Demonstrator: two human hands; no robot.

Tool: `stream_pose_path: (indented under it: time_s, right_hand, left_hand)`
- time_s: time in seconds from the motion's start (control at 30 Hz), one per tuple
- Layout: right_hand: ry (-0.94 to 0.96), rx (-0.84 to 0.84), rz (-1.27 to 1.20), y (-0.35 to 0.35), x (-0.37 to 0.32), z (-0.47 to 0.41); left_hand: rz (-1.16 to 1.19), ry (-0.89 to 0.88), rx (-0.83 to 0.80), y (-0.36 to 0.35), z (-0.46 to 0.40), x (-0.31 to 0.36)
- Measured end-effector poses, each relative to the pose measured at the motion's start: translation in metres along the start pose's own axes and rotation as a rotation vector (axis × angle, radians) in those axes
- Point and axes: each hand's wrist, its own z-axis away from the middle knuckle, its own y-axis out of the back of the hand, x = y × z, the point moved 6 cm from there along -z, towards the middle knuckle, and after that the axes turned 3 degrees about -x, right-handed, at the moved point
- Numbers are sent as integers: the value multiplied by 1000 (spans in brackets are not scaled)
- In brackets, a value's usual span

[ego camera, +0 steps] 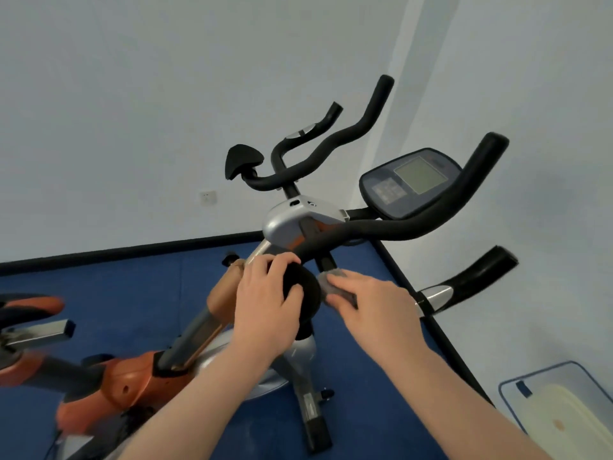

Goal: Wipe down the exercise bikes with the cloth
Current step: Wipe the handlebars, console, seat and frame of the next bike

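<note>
Gripping a round black pad on the exercise bike, the left hand curls its fingers over the pad's edge. Right hand pinches a grey cloth against the pad's right side. Display console above; blue floor beneath; second orange bike at left.

Soft, even daylight fills the room, and the white wall shows no hard shadows. A pale bright band runs down the wall just above the bike's screen. Wide-angle bending curves the frame edges, and both hands look slightly motion-blurred.
</note>
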Motion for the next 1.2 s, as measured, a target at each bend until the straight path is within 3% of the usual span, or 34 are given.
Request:
stream_pose_path:
  time_s: [0.13, 0.27, 0.47, 0.63, 0.7, 0.83, 0.97, 1.03, 1.13, 1.2]
  right_hand:
    - [-177, -27, -85, -6, 0, -35]
    - [-96, -3, 105, -11, -9, -25]
    - [-219, 14, -60, -7, 3, -41]
    - [93, 153, 128, -14, -19, 20]
    - [207, 344, 169, -3, -2, 38]
    - [83, 615, 60, -8, 17, 61]
    - [217, 586, 192, -24, 8, 69]
    - [93, 713, 127, -9, 22, 71]
    - [-293, 973, -248, -11, 28, 80]
    - [-353, 991, -393, -31, 9, 78]
  left_hand:
    - [9, -1, 1, -1, -1, 0]
    - [10, -17, -8, -1, 0, 1]
    - [43, -16, -15, -2, 0, -2]
    - [-10, -74, -48, 0, -2, 2]
    - [-44, -169, -51, 4, -3, 8]
    - [-24, -477, -162, 1, -10, 41]
    - [193, -418, -330, -12, -29, 56]
    - [235, -373, -356, -17, -38, 59]
    - [259, -367, -437, -30, -40, 73]
    - [278, -352, -525, -42, -34, 79]
